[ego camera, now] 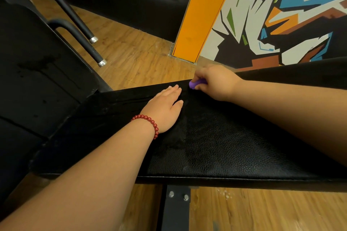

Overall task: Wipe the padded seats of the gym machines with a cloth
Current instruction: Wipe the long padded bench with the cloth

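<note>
Head view: black padded seat (225, 146), grained surface, running across the frame, on a dark metal bracket (176, 208) with two bolts. Left hand (165, 107): released, fingers straight and together, palm flat on the seat's left part; red bead bracelet (150, 123) at the wrist. Right hand (216, 82): fingers curled, grasping a purple cloth (197, 83), bunched and mostly hidden in the fist, pressed on the seat's far edge just beyond the left fingertips. Second black pad (37, 71) at left, tilted. Two black bars (75, 18) with silver ends above a wood floor (131, 52). Orange post (204, 11) and painted wall (281, 15) behind.
</note>
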Motion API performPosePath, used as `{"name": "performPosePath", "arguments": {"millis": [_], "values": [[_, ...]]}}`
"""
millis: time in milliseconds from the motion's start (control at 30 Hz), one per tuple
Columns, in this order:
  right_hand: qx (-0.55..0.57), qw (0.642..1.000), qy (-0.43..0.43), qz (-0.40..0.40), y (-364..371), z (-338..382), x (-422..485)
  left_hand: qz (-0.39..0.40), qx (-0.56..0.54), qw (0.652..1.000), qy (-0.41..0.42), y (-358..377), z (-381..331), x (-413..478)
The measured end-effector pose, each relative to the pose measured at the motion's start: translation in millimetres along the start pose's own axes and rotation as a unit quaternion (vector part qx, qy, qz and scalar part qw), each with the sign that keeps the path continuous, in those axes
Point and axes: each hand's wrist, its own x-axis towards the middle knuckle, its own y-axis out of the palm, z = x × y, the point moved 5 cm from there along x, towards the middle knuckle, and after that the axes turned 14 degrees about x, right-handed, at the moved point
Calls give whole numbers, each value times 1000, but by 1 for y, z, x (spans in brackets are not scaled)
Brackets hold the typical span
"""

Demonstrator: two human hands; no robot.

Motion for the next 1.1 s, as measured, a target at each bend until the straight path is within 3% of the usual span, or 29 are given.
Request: {"name": "performPosePath", "arguments": {"millis": [167, 333, 500, 667, 800, 933, 1033, 1100], "values": [[46, 997, -32, 59, 0, 10, -26, -9, -7, 1000, 1, -2, 1, -2], [84, 994, -33, 68, -7, 22, -56, -7, -27, 1000, 10, -7, -5, -14], [165, 986, -34, -10, -17, 33, -84, -61, -144, 987, 38, -25, -33, -37], [165, 979, -40, -109, -19, 48, -112, -58, -298, 953, 15, -34, -53, -56], [209, 966, -17, -149, -18, 51, -126, -67, -450, 889, -54, -37, -56, -63], [339, 932, 28, -124, -15, 55, -131, -71, -527, 840, -108, -36, -55, -73], [427, 899, 67, -72, -11, 52, -135, -81, -521, 841, -118, -41, -51, -80], [422, 902, 64, -61, -10, 52, -135, -81, -526, 838, -123, -43, -48, -85]]}}
